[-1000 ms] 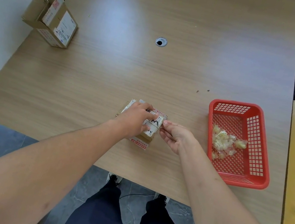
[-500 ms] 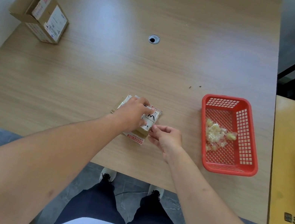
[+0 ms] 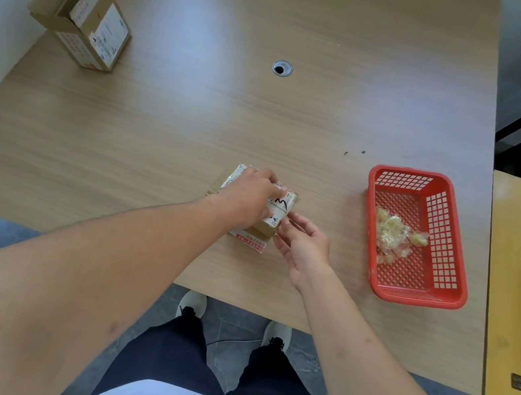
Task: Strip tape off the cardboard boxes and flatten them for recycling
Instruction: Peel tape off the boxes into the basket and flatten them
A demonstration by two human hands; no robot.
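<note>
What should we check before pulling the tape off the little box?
1. Left hand pressing down on the small box: ok.
2. Right hand at the box's right edge: ok.
3. Right fingers have a grip on a tape end: cannot tell.
4. Red basket close on the right for scraps: ok.
5. Small box flattened: not ok.
6. Far open box flattened: not ok.

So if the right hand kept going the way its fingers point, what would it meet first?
The right hand points up and left, fingertips already at the near right edge of the small taped box that the left hand presses down. It would meet that box first; contact is hard to judge.
</note>
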